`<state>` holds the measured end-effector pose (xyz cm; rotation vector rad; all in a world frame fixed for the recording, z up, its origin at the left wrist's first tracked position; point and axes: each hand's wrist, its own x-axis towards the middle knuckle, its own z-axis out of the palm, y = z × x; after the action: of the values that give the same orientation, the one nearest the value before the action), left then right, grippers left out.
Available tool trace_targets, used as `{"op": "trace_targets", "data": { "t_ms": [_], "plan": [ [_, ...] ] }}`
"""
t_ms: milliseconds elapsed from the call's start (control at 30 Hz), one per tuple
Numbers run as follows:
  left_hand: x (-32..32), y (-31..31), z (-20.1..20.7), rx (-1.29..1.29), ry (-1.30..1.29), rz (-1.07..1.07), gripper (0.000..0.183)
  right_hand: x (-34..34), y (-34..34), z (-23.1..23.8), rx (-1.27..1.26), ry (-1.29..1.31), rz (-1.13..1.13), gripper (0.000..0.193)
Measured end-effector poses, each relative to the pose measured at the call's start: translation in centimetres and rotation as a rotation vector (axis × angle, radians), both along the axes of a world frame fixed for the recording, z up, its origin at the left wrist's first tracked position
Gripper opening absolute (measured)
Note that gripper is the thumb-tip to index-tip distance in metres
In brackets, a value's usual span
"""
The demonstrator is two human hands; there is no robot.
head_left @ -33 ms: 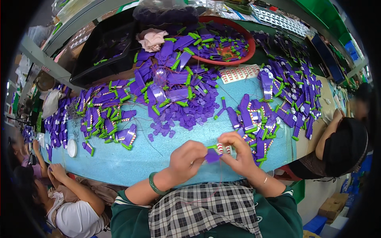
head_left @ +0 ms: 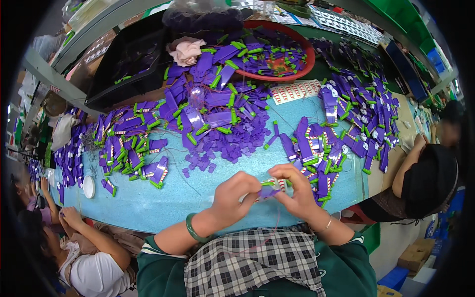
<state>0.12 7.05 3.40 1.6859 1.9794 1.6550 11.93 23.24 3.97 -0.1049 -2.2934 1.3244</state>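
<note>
**Near edge of blue table [head_left: 190,198]**

Left hand [head_left: 233,199]: pinched. Right hand [head_left: 298,194]: thumb and forefinger curled, grip unclear. Purple-and-green piece [head_left: 267,191]: between them, in left's pinch, right alongside; neither nearer. Long axis blurred, seemingly sideways.

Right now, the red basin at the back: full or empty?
Neither, partly filled: the red basin holds scattered purple and green pieces, with patches of its reddish bottom showing between them.

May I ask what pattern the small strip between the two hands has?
The small strip has red and white stripes: see head view.
</note>
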Motion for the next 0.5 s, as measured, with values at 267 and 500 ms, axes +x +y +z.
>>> {"op": "trace_targets", "data": {
  "t_ms": [267, 500],
  "plan": [
    [-4.1, 9.6, -1.2, -0.444, 0.494, 0.213, 0.014, 0.3, 2.2, -2.6, -1.112, 0.140, -0.178, 0.018],
    [-2.8, 6.1, 0.2, -0.483, 0.283, -0.068, 0.016, 1.4, 3.0, -2.0, -0.617, 0.006, 0.073, 0.023]
  ]
}}
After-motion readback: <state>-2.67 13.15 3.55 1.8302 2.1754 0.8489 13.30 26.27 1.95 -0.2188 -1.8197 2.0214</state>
